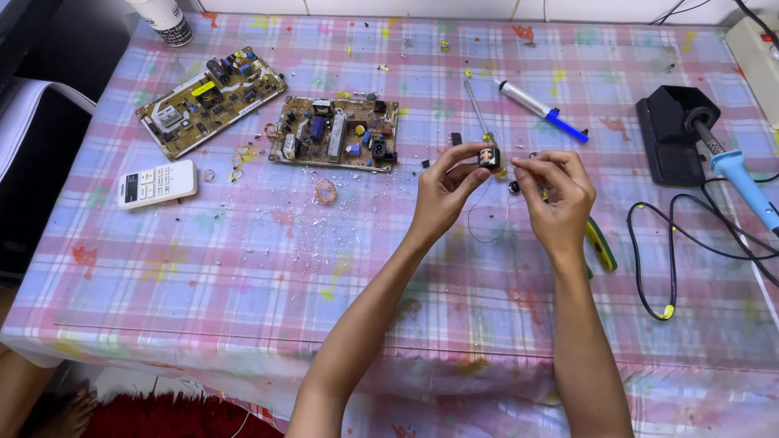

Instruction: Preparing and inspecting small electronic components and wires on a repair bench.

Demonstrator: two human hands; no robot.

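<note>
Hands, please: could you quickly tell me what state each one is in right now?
Left hand: closed, pinching a small black component.
Right hand: fingers pinched together beside the component; on a thin wire, perhaps.

Two bare forearms, no sleeves, watch or rings visible; left hand (pixel 445 193) and right hand (pixel 556 197) ungloved, fingernails short and unpainted.
</note>
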